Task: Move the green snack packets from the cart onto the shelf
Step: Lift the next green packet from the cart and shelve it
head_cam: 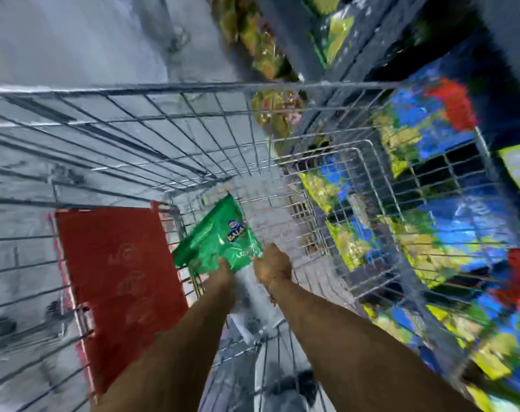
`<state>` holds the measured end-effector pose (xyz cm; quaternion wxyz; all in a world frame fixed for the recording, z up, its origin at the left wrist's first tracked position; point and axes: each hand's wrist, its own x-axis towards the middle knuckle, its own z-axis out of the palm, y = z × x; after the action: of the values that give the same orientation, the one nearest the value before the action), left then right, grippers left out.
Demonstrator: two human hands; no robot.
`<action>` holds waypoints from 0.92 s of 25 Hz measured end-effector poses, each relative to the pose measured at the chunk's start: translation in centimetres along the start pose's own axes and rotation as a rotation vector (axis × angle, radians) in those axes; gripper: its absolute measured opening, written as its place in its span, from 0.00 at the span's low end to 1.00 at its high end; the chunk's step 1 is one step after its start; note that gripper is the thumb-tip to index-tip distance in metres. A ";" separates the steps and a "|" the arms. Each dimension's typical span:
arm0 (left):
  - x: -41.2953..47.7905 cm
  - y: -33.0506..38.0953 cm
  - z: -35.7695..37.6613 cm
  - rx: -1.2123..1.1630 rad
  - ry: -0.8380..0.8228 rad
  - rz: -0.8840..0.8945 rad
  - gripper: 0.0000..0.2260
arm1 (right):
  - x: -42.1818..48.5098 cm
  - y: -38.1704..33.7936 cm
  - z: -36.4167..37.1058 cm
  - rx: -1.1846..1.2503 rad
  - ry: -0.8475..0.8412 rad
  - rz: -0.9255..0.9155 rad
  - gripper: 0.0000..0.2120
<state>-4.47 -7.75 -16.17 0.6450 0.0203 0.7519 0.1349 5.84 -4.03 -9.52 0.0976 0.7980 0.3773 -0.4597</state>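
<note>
I look down into a wire shopping cart point(193, 93). A green snack packet point(220, 236) hangs inside it near the bottom, tilted. My left hand point(223, 275) grips the packet's lower edge. My right hand point(272, 264) is closed at the packet's lower right corner, touching it. Both forearms reach down into the cart from the bottom of the view. The shelf point(327, 55) runs along the right side, blurred by motion.
A red plastic flap point(116, 278) stands at the cart's left inner side. Blue, yellow and red packets point(425, 135) fill the shelves on the right, seen through the cart's mesh. Grey floor point(74, 40) lies to the left and beyond the cart.
</note>
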 end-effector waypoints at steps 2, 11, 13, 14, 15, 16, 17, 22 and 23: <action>1.3 -1.2 -0.2 0.000 0.057 0.054 0.40 | -0.1 0.5 -0.7 -0.043 0.066 -0.024 0.16; -21.9 8.9 8.4 0.020 0.191 0.811 0.25 | -10.8 2.7 -14.4 0.683 0.549 -0.070 0.13; -27.2 8.9 10.6 0.024 0.089 1.001 0.24 | -15.2 4.5 -17.9 0.902 0.688 -0.120 0.12; -29.9 7.8 11.9 0.012 0.028 1.090 0.25 | -17.8 6.2 -19.4 0.995 0.764 -0.182 0.11; -32.3 7.0 12.9 -0.004 -0.009 1.163 0.24 | -19.9 7.6 -20.7 1.074 0.816 -0.242 0.10; -34.9 5.3 14.0 -0.021 -0.039 1.245 0.23 | -22.4 9.8 -21.8 1.122 0.869 -0.281 0.08; -37.7 3.1 15.1 -0.029 -0.073 1.334 0.22 | -24.8 12.4 -22.6 1.182 0.908 -0.303 0.06; -46.2 -9.1 19.6 -0.058 -0.367 1.582 0.18 | -32.0 25.6 -22.0 1.397 1.184 -0.438 0.06; -47.0 -11.7 20.5 -0.037 -0.442 1.610 0.18 | -32.6 28.3 -21.3 1.447 1.244 -0.440 0.06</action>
<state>25.06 -24.97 23.79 0.4843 0.5669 0.3615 0.5598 29.96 -29.74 23.22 -0.7197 0.6769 0.1288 -0.0852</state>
